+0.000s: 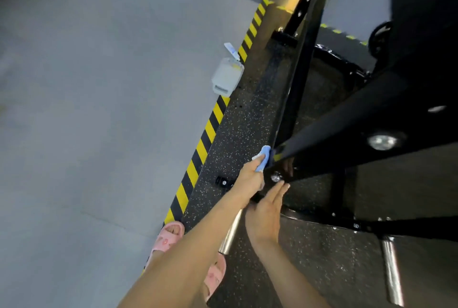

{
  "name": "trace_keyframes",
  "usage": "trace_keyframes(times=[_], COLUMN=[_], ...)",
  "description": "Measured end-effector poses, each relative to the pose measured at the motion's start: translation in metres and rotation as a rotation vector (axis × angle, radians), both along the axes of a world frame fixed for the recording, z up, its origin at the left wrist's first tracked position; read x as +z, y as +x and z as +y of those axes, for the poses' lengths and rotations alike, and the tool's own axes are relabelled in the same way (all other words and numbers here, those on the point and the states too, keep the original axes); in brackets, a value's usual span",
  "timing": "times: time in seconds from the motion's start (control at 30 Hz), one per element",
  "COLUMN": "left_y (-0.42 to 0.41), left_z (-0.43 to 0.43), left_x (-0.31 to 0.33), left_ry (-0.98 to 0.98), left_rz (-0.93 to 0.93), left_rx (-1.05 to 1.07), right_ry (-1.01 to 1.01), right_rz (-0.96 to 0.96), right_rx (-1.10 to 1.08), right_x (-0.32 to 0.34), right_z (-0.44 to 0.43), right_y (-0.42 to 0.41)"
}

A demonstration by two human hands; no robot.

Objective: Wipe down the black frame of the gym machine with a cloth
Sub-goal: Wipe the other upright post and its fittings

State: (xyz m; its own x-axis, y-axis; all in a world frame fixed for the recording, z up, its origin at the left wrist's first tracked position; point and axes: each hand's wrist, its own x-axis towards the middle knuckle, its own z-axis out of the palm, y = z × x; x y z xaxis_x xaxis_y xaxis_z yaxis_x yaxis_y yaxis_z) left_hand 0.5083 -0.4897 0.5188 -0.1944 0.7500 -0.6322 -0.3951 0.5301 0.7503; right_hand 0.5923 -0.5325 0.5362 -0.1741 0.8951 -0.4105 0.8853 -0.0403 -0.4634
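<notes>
left hand (250, 178) grips bunched blue cloth (264, 157), pressed to black frame (301, 69) where its bars join | frame post's long axis runs from hands toward picture top, leaning right | right hand (265, 216) flat, fingers straight, beside lower bar

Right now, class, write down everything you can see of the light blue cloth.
The cloth is light blue, soft-looking and bunched into a small wad, so its full shape is hidden. The left hand grips it round its lower part and presses it against the black frame, at a spot where two of the frame's bars meet. Only the cloth's upper folds show beyond the hand. Whether it is damp or dry cannot be told.
</notes>
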Motion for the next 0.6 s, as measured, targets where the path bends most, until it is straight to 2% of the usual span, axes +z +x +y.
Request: trace_keyframes(times=[0.13,0.23,0.6], left_y=[0.002,0.003,0.013], left_z=[-0.007,-0.014,-0.028], left_x=[0.092,0.145,0.317], left_ry=[0.027,0.073,0.207], left_rz=[0.044,0.037,0.136], left_rx=[0.005,-0.009,0.057], right_ry=[-0.027,-0.01,0.134], right_rz=[0.094,0.076,0.095], right_rx=[0.035,0.111,0.127], right_x=[0.065,0.107,0.254], right_z=[-0.015,-0.016,0.009], right_y=[0.002,0.01,0.012])
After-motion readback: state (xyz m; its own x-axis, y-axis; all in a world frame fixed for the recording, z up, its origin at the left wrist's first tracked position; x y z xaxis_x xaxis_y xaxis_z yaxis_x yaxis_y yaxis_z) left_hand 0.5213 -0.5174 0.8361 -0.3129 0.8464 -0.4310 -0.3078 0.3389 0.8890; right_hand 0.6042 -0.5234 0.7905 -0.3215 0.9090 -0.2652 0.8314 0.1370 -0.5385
